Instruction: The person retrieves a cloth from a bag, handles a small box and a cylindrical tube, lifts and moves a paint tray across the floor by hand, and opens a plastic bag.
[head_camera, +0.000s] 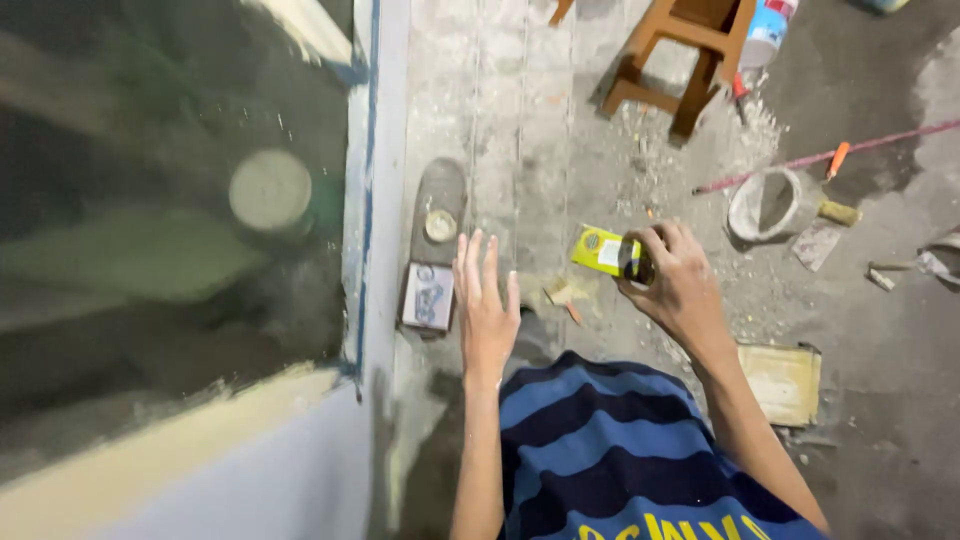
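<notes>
My right hand (672, 282) is closed around a small dark bottle with a yellow label (607, 251), held above the dusty concrete floor. To its left, my left hand (484, 305) is held out with fingers spread and nothing in it. Just left of that hand lie a small flat white-and-blue box (428, 296) and a small round lid (440, 225) on a dark flat piece (441, 190). My blue striped shirt (620, 460) fills the bottom middle.
A large glass pane (170, 210) with a blue-edged frame takes up the left side. A wooden stool (680, 60) stands at the top. A roll of tape (775, 205), a trowel (822, 232), a long red rod (880, 142) and a flat wooden piece (782, 380) lie on the right.
</notes>
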